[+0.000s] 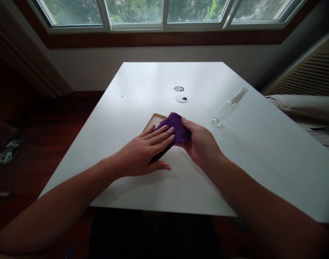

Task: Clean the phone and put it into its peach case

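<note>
A purple cloth [177,129] lies over part of a flat, phone-like object with a gold-coloured edge [155,118]. My left hand [142,153] rests across that object, fingers stretched out flat with the tips touching the cloth and the thumb apart. My right hand [200,142] pinches the cloth at its right side, thumb on top and fingers underneath. A dark lower part of the flat object shows between the left thumb and forefinger; the rest is hidden by cloth and hand. Whether the right fingers also touch the object, I cannot tell.
On the white table [142,79], a clear spray bottle [226,109] lies on its side to the right. Beyond the hands are a round cable-hole cover [182,99] and a round hole [178,89]. Coiled cables [5,156] are on the floor at left.
</note>
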A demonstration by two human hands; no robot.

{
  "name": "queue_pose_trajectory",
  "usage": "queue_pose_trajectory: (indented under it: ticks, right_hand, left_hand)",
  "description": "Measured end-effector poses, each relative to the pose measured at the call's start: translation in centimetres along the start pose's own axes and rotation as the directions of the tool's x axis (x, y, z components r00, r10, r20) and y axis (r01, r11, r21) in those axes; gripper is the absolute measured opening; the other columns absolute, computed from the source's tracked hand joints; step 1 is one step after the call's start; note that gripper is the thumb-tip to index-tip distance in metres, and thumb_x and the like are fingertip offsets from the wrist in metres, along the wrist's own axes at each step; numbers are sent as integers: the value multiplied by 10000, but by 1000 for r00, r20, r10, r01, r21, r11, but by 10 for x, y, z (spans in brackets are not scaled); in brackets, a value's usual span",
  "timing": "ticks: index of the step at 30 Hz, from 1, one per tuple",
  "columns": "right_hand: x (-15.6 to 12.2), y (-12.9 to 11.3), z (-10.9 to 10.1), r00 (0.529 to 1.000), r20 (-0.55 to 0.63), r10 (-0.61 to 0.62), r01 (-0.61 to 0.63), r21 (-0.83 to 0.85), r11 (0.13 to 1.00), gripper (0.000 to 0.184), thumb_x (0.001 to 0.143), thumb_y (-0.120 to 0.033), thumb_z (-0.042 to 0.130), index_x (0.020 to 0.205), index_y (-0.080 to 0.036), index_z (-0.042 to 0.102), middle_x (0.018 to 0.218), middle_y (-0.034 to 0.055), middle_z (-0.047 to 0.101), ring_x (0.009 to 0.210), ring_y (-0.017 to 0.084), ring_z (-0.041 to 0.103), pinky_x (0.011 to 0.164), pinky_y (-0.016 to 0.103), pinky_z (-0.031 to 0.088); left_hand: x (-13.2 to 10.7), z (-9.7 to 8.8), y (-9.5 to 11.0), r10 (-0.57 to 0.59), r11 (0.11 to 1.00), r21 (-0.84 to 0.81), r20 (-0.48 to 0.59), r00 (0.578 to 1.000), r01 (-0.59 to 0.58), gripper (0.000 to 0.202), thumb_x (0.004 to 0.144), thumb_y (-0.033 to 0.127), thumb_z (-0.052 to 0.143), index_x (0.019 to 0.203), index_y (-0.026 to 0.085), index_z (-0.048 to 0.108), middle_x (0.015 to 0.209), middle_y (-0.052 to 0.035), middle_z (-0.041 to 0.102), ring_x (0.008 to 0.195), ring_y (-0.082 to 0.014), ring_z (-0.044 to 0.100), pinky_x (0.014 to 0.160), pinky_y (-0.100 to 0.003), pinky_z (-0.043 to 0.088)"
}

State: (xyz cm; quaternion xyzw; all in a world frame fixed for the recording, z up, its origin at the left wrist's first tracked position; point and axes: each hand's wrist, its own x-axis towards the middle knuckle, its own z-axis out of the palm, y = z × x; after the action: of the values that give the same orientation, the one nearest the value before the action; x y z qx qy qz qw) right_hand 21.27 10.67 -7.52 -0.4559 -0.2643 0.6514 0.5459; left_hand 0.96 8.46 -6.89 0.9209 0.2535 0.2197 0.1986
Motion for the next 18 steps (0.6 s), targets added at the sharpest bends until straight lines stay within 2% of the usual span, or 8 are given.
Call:
queue_pose_trajectory:
  ticks: [5,7,11,15,18]
  right_hand:
    - [9,-2,-5,995,-79,-61,66,63,996,140,947,-265,628,1017,-163,692,1042,66,744,859,189,716,731,334,649]
    - [11,-6,-5,990,-129,-64,78,108,991,120,955,-235,620,1012,-158,692,1030,56,744,843,176,714,718,312,646]
    - [15,-14,-4,973,-228,-36,81,190,978,126,981,-167,566,1010,-135,684,1003,58,744,790,151,706,657,270,634]
    - [19,-19,-7,968,-245,-53,117,257,959,147,986,-133,544,1014,-124,688,1000,63,747,807,152,712,666,279,645]
    - [21,-19,-9,966,-249,-67,135,268,954,147,984,-128,548,1000,-127,694,1001,61,752,821,152,715,678,278,649]
  left_hand:
    - [-1,1,-3,37,999,19,-27,999,-36,732,908,458,731,1559,251,470,1630,-117,342,1539,-333,270,1299,-531,65]
    - [-2,2,-8,83,991,107,-37,996,-78,684,937,364,712,1560,240,460,1627,-112,347,1540,-318,265,1300,-543,93]
    - [-3,3,-16,162,942,312,-107,981,-122,498,1025,162,543,1519,190,495,1581,-106,431,1515,-258,337,1289,-541,217]
    - [-4,0,-14,207,924,355,-148,967,-144,428,1031,261,571,1436,123,573,1526,-153,497,1474,-280,415,1265,-544,296]
    - [-4,-1,-10,220,937,314,-197,955,-151,378,1000,326,637,1328,140,657,1420,-143,611,1370,-277,554,1220,-519,387]
